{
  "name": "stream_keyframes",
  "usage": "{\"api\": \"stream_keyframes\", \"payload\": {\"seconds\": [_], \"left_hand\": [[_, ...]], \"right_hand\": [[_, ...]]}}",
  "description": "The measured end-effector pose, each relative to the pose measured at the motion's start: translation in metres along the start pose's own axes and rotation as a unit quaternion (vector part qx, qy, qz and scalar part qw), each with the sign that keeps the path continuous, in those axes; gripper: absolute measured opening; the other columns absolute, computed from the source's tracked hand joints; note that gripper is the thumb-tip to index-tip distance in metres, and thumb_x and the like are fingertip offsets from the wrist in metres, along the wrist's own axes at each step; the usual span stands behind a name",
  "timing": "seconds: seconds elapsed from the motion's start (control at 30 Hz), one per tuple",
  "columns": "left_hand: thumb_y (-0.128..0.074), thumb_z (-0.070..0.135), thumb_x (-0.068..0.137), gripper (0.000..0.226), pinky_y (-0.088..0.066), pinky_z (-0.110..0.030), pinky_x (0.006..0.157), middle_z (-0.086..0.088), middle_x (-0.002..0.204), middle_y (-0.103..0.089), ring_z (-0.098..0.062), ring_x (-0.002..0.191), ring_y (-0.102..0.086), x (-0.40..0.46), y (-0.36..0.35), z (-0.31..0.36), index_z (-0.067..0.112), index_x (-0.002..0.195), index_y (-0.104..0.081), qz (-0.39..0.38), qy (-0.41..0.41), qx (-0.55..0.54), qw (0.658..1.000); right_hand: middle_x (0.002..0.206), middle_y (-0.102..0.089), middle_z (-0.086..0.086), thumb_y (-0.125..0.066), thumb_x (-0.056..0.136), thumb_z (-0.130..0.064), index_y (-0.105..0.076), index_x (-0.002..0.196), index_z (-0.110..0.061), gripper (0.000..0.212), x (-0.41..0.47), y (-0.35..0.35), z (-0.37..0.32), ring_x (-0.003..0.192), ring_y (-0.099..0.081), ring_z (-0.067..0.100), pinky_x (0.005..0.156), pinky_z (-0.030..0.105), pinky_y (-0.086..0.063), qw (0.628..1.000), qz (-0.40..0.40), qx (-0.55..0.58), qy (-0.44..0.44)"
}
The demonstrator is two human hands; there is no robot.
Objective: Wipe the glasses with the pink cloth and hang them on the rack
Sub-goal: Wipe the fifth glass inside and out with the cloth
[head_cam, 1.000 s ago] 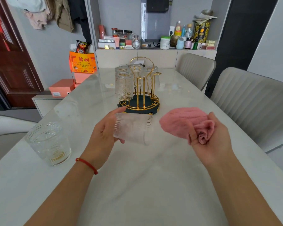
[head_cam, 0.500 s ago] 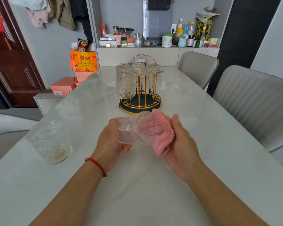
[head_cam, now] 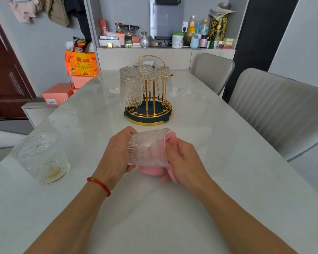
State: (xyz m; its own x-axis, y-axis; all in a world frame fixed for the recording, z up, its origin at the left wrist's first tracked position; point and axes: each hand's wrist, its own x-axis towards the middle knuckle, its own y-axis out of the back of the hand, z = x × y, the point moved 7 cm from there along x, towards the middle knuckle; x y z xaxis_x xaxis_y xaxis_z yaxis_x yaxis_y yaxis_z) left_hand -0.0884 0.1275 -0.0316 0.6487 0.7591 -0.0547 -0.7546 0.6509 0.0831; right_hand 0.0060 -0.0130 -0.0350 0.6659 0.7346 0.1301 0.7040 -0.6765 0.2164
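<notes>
An embossed clear glass [head_cam: 147, 146] lies on its side above the white table, its base gripped by my left hand [head_cam: 116, 153]. My right hand [head_cam: 184, 160] holds the pink cloth [head_cam: 153, 170], which is pushed into the glass's mouth and also shows beneath the glass. Behind the hands stands the gold wire rack [head_cam: 149, 110] on a dark round base, with several glasses hung upside down on it; the nearest hung glass [head_cam: 130, 89] is at its left. A second upright glass [head_cam: 41, 158] stands on the table at the left.
The marble-look table [head_cam: 200, 134] runs back to a counter crowded with bottles and boxes. Two grey chairs [head_cam: 275, 110] line the right side. Orange and pink boxes [head_cam: 82, 66] sit beyond the table's left edge.
My right hand brought the pink cloth from the right to the glass and pushed it into the mouth. Both hands with the glass have come slightly nearer to me.
</notes>
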Motion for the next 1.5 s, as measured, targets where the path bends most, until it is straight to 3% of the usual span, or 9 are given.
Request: {"api": "stream_keyframes", "payload": {"seconds": [0.17,0.37,0.53,0.73,0.9,1.1,1.2,1.3,1.5], "left_hand": [[-0.041,0.039,0.102,0.033,-0.053,-0.03,0.066,-0.007,0.08,-0.067,-0.022,0.072,-0.062,-0.001,-0.001,-0.016,0.02,0.092,-0.066,-0.045,0.087,-0.007,0.995],[-0.031,0.06,0.104,0.061,-0.034,-0.018,0.034,-0.016,0.064,-0.056,-0.023,0.044,-0.047,-0.004,-0.014,-0.027,0.009,0.098,-0.064,-0.128,0.109,-0.092,0.981],[-0.036,0.052,0.101,0.047,-0.03,-0.017,0.034,-0.005,0.048,-0.044,-0.018,0.039,-0.038,-0.006,-0.006,-0.019,0.012,0.085,-0.054,-0.028,0.07,-0.067,0.995],[-0.038,0.043,0.094,0.038,-0.026,-0.016,0.037,-0.002,0.052,-0.026,-0.018,0.041,-0.022,-0.006,-0.004,-0.026,0.022,0.063,-0.036,-0.162,0.143,-0.022,0.976],[-0.037,0.065,0.098,0.055,-0.037,-0.019,0.036,-0.012,0.059,-0.048,-0.022,0.046,-0.046,-0.007,-0.014,-0.026,0.015,0.086,-0.056,-0.133,0.143,-0.071,0.978],[-0.038,0.067,0.096,0.054,-0.024,-0.013,0.035,-0.008,0.054,-0.045,-0.022,0.043,-0.041,0.0,0.0,-0.028,0.018,0.085,-0.056,-0.073,0.122,-0.044,0.989],[-0.036,0.065,0.096,0.051,-0.022,-0.014,0.036,-0.007,0.053,-0.042,-0.021,0.043,-0.038,0.0,0.0,-0.026,0.019,0.082,-0.053,-0.09,0.109,-0.027,0.99],[-0.036,0.062,0.097,0.049,-0.021,-0.015,0.039,-0.005,0.053,-0.038,-0.019,0.044,-0.034,-0.002,0.0,-0.023,0.02,0.075,-0.049,-0.111,0.1,0.008,0.989],[-0.036,0.048,0.096,0.044,-0.022,-0.014,0.041,-0.005,0.057,-0.025,-0.018,0.045,-0.02,-0.006,0.007,-0.023,0.022,0.061,-0.04,-0.191,0.146,0.053,0.969]], "right_hand": [[0.06,-0.061,0.001,-0.057,0.1,-0.035,-0.058,0.073,-0.016,0.033,0.006,0.019,-0.007,0.054,-0.063,0.021,0.05,0.04,-0.054,0.983,0.07,-0.147,0.086],[0.048,-0.05,0.003,-0.059,0.099,-0.032,-0.048,0.062,-0.01,0.045,0.006,0.022,0.004,0.036,-0.053,0.016,0.037,0.03,-0.049,0.992,0.114,-0.058,0.005],[0.055,-0.064,-0.006,-0.048,0.101,-0.038,-0.059,0.072,-0.019,0.037,0.004,0.011,0.002,0.048,-0.059,0.011,0.047,0.033,-0.051,0.994,0.022,-0.098,0.035],[0.068,-0.059,-0.012,-0.05,0.103,-0.039,-0.052,0.08,-0.032,0.024,0.008,0.018,-0.003,0.065,-0.058,0.006,0.059,0.025,-0.044,0.969,0.033,-0.208,0.129],[0.066,-0.062,-0.006,-0.049,0.103,-0.042,-0.057,0.074,-0.019,0.038,0.011,0.024,0.003,0.062,-0.058,0.013,0.058,0.034,-0.046,0.976,0.099,-0.181,0.075],[0.057,-0.055,0.002,-0.045,0.101,-0.052,-0.067,0.079,-0.011,0.051,0.006,0.003,0.019,0.035,-0.044,0.01,0.04,0.015,-0.035,0.981,-0.036,0.105,-0.161],[0.054,-0.051,-0.004,-0.042,0.107,-0.042,-0.059,0.097,-0.004,0.044,0.007,0.007,0.008,0.034,-0.042,0.009,0.036,0.015,-0.032,0.997,-0.056,0.037,-0.044],[0.05,-0.045,-0.006,-0.051,0.103,-0.03,-0.051,0.078,-0.008,0.033,0.008,0.014,0.006,0.037,-0.046,0.016,0.041,0.023,-0.036,0.999,0.005,-0.039,0.023],[0.062,-0.053,-0.012,-0.055,0.096,-0.044,-0.057,0.086,-0.022,0.024,-0.001,0.016,-0.017,0.064,-0.055,0.017,0.06,0.034,-0.044,0.926,0.07,-0.325,0.177]]}}
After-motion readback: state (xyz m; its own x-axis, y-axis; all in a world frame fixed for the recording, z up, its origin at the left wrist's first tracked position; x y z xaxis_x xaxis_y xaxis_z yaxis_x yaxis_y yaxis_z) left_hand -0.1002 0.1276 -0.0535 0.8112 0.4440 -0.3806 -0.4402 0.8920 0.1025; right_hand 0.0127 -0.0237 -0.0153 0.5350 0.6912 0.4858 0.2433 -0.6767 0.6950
